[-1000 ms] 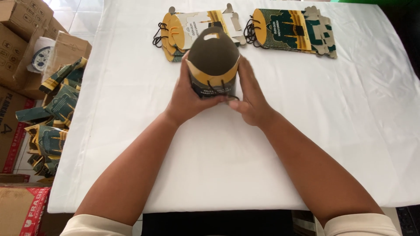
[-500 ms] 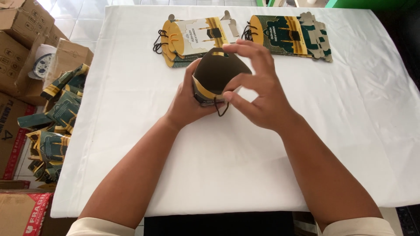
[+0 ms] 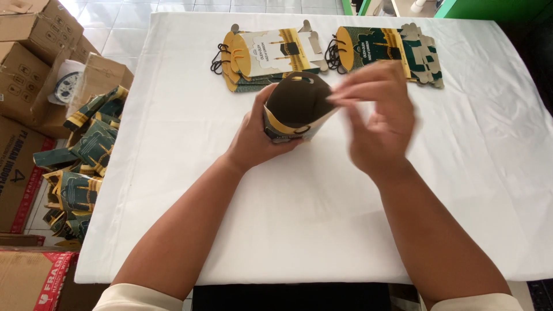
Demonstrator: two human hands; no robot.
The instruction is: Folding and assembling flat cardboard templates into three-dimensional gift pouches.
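The left hand [image 3: 253, 135] is wrapped around the side of a small paper gift box [image 3: 296, 106], green and gold outside and dark brown inside, holding it just above the white-covered worktop [image 3: 322, 201] with its open end turned toward the camera. The thumb lies along the near left wall and the fingers curl under the base, so this hand is clamped on the box. The right hand [image 3: 377, 118] is blurred; its fingertips [image 3: 345, 95] are pinched together at the box's right upper rim, touching the flap edge there. Whether it grips the flap or only presses it cannot be told.

The box sits near the middle of the worktop, toward the far side. Just behind it lies a stack of flat, unfolded gift box blanks [image 3: 268, 57] with yellow round tabs and black cord handles, pale face up. To the right of that, well apart from the left hand, lies a second stack of flat blanks [image 3: 383, 49], dark green side up, partly hidden by the right hand's fingers.

On the floor left of the worktop lies a pile of assembled green boxes [image 3: 80, 167], with brown cardboard cartons [image 3: 29, 69] beside and beyond it.
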